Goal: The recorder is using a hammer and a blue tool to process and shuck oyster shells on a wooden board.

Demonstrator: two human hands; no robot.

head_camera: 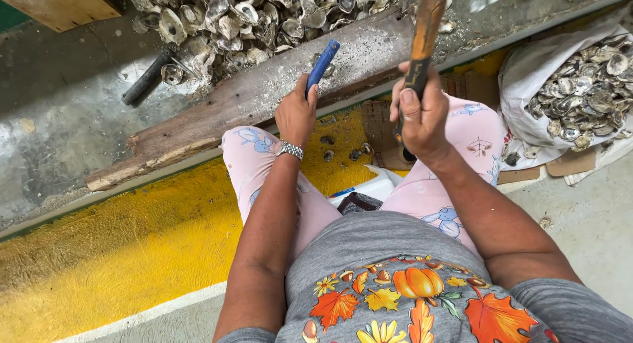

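My left hand (296, 112) grips a blue-handled tool (323, 65) that points up onto a worn wooden plank (217, 112). My right hand (419, 112) is shut around the wooden handle of a hammer (424, 33), raised above the plank; its head is out of view at the top. Behind the plank lies a heap of grey oyster shells (250, 17). I sit with my knees in pink printed trousers under both hands.
A white sack of oyster shells (580, 92) sits at the right. A dark metal bar (146, 78) lies on the wet grey surface at left. A yellow painted kerb (132, 237) runs below the plank. Flattened cardboard (379, 129) and a white container (369, 187) lie between my legs.
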